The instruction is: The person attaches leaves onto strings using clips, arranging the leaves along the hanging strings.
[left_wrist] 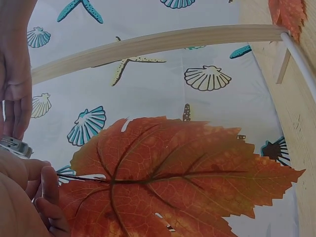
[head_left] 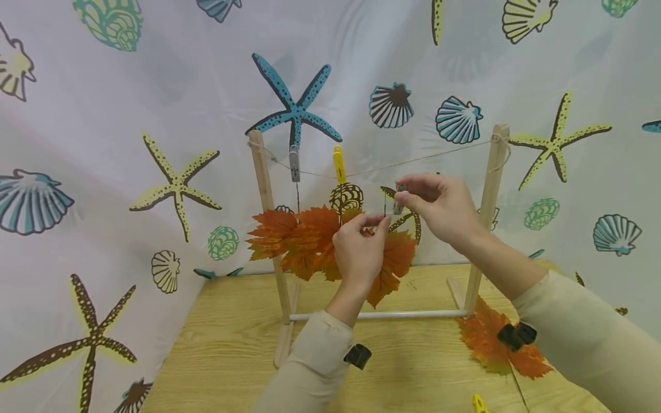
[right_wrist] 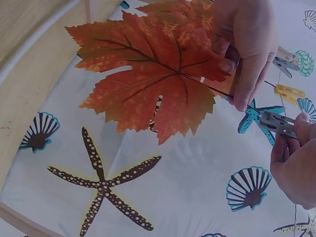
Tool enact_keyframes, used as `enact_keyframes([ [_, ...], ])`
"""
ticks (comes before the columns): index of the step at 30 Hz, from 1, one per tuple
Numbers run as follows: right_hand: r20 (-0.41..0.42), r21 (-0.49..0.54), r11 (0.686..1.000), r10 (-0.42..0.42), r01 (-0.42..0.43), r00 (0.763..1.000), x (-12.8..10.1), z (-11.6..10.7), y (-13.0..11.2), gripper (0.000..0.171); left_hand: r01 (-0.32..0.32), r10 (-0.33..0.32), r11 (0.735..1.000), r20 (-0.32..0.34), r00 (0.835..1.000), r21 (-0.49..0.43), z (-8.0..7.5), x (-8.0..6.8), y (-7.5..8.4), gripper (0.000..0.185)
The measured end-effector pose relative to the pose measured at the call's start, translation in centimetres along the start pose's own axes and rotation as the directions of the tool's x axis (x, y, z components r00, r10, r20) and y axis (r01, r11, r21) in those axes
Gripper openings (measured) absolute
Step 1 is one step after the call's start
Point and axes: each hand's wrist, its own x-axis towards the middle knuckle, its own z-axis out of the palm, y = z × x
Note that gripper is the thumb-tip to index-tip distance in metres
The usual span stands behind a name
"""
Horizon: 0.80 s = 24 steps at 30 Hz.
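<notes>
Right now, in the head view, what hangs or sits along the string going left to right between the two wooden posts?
Left post → grey clip → yellow clip → grey clip pinched by the right hand → right post.

Orange maple leaf (head_left: pixel 395 261) hanging stem-up below the string, grey clothespin (head_left: pixel 399 202) just beside its stem
</notes>
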Motion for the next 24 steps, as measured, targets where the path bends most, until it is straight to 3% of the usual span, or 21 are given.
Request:
enact_keyframes([
  [9, -0.068, 0.026, 1.000, -0.008, 0.009, 0.998, 1.4, 0.0, -1.5, 0.025, 0.010, -0.010, 1.000, 0.005, 1.000, 0.026, 0.1, 0.4, 0.0, 0.015],
  [19, -0.099, 0.054, 0.995, -0.076, 0.081, 0.992, 2.9, -0.6, -3.6, 0.022, -0.031, 0.031, 0.999, -0.004, 1.000, 0.011, 0.0, 1.1, 0.4, 0.016],
  [24, -0.113, 0.064, 0.995, -0.064, 0.072, 0.992, 3.6, -0.7, -4.3, 0.021, -0.039, 0.039, 0.999, -0.004, 0.999, 0.006, 0.0, 1.4, 0.8, 0.016],
])
